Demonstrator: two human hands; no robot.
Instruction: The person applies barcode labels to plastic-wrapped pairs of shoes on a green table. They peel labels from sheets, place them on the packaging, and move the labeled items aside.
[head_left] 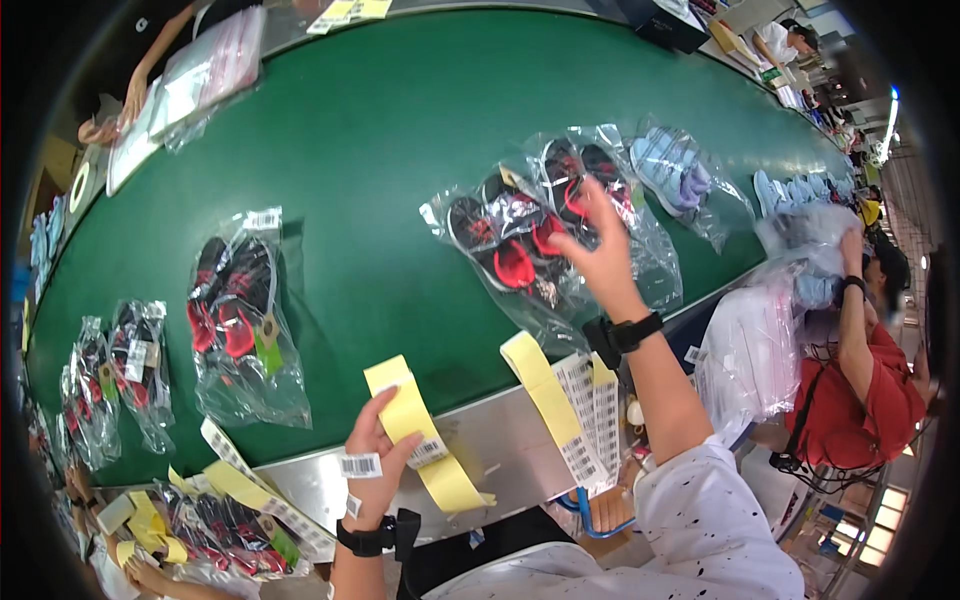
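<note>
My left hand (383, 470) is at the front edge of the table, its fingers closed on a yellow strip of barcode labels (405, 400). A small white barcode label (361, 465) is stuck to the back of this hand. Farther right, my right hand (606, 262) reaches over two clear bags of black and red shoes, thumb and index finger spread apart. The nearer bagged pair (480, 228) lies just left of the thumb. Beyond the fingertips is the other bagged pair (562, 165). Whether the hand touches the plastic I cannot tell.
More label strips (545, 380) hang over the metal edge. Another bagged black and red pair (238, 300) lies left on the green table (350, 150), with light-blue bagged shoes (668, 170) at right. Co-workers, one in a red shirt (860, 400), handle bags around the table.
</note>
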